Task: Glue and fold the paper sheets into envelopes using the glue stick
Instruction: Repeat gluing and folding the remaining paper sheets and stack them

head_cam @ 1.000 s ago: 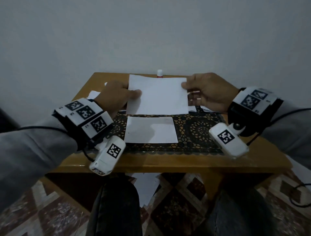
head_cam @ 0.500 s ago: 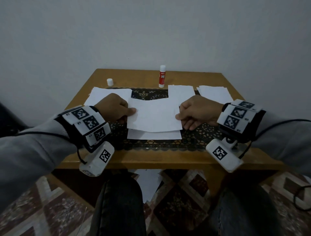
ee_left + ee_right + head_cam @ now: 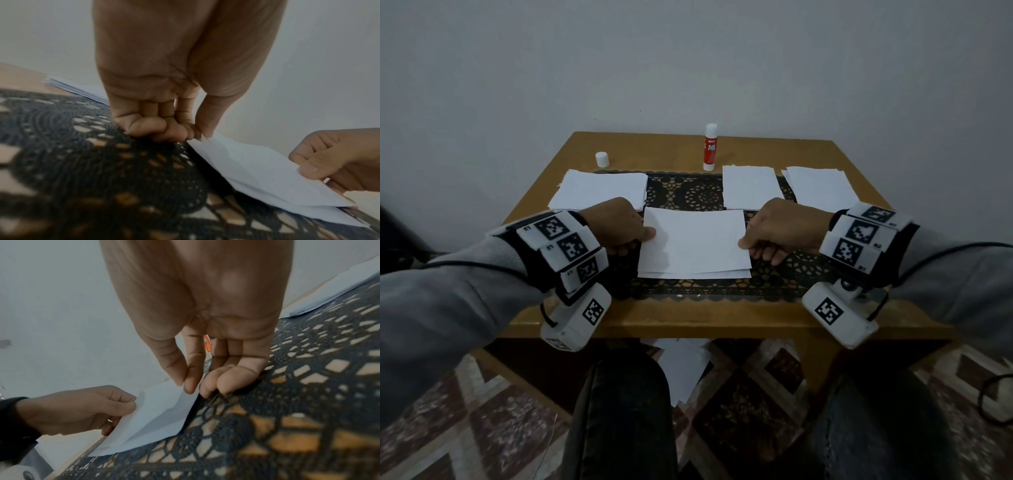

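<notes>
A white paper sheet [image 3: 695, 241] [image 3: 267, 175] [image 3: 162, 415] is folded over itself on the black lace mat [image 3: 688, 195], its upper flap almost down on the lower part. My left hand [image 3: 619, 226] [image 3: 197, 134] pinches its left edge between thumb and curled fingers. My right hand [image 3: 774, 236] [image 3: 189, 386] pinches its right edge the same way. The red and white glue stick [image 3: 710, 147] stands uncapped at the back of the wooden table [image 3: 681, 322], and its white cap [image 3: 602, 159] sits to the left.
A stack of white sheets [image 3: 599, 190] lies at the back left of the table. Two more piles [image 3: 750, 186] [image 3: 820, 188] lie at the back right. More paper [image 3: 681, 363] is on the patterned floor under the table, between my knees.
Both hands brought the raised upper half of the sheet down and toward me, folding it onto the lower half. The glue stick and the back piles have come into view.
</notes>
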Demonstrator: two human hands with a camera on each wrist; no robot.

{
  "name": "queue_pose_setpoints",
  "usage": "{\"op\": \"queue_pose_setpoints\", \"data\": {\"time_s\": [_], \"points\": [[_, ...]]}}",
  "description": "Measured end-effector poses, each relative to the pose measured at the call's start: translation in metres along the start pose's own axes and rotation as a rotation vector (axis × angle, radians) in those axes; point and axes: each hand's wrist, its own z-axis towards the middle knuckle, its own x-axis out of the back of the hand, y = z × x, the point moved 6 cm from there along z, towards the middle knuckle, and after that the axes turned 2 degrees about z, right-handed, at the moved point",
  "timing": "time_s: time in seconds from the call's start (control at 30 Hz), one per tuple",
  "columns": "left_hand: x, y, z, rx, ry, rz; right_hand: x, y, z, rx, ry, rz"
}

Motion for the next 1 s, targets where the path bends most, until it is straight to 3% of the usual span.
{"op": "queue_pose_setpoints", "data": {"time_s": [0.23, 0.6, 1.0], "points": [[0.0004, -0.0028, 0.0025, 0.059, -0.018, -0.089, 0.0001, 0.0017, 0.0003, 0.032, 0.007, 0.010], [-0.0029, 0.0051, -0.0070, -0.019, -0.044, 0.097, -0.0011, 0.0023, 0.0005, 0.104, 0.031, -0.122], [-0.0051, 0.0012, 0.0001, -0.047, 0.012, 0.075, -0.0042, -0.0021, -0.0010, 0.166, 0.068, -0.256]]}}
